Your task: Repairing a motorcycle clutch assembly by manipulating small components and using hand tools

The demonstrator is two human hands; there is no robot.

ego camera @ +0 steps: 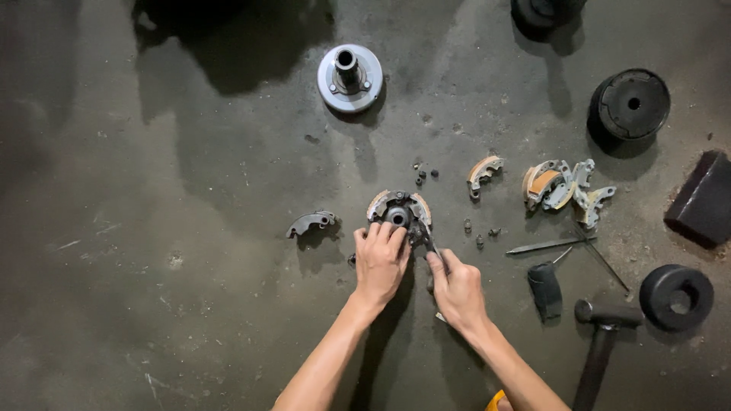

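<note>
A stained grey concrete floor (190,304) carries everything. Near its middle lies a round clutch assembly (399,211) with brake-like shoes on its rim. To its left rests a single loose clutch shoe (311,222); to its right lies another shoe (483,172), and farther right a cluster of shoes (565,187) touching one another. Small bolts or nuts (425,173) are scattered between them. At the top stands a flanged metal hub (349,77) with an upright tube. On the right lie a black drum (630,104), a dark block (702,199), a black ring (676,296), a hammer (603,335), thin rods (550,245) and a small dark roll (544,289), possibly a grip.
</note>
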